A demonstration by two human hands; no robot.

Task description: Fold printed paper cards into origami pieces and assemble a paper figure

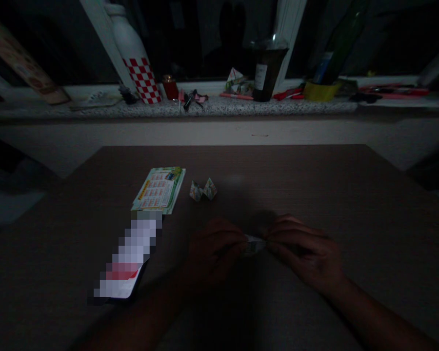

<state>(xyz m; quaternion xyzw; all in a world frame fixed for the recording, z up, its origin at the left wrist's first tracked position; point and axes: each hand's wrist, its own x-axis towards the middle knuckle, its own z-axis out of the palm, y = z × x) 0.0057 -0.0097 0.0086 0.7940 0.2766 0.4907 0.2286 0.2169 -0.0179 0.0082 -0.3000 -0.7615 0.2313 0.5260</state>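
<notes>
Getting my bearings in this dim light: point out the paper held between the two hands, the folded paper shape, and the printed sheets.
Held paper (254, 245): head view, its exposed middle.
Folded paper shape (209, 189): head view, its right-hand peak.
Printed sheets (158, 189): head view, top sheet's printed face.

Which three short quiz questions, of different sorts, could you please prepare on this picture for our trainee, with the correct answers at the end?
1. True or false: the left hand and the right hand both hold the small paper piece.

2. Which of these lies nearest to the folded paper figure on the table?
a) yellow container
b) printed cards
c) plastic cup

3. What pattern covers the lower part of the white bottle on the windowsill?

Key: 1. True. 2. b. 3. Red and white checks.
</notes>
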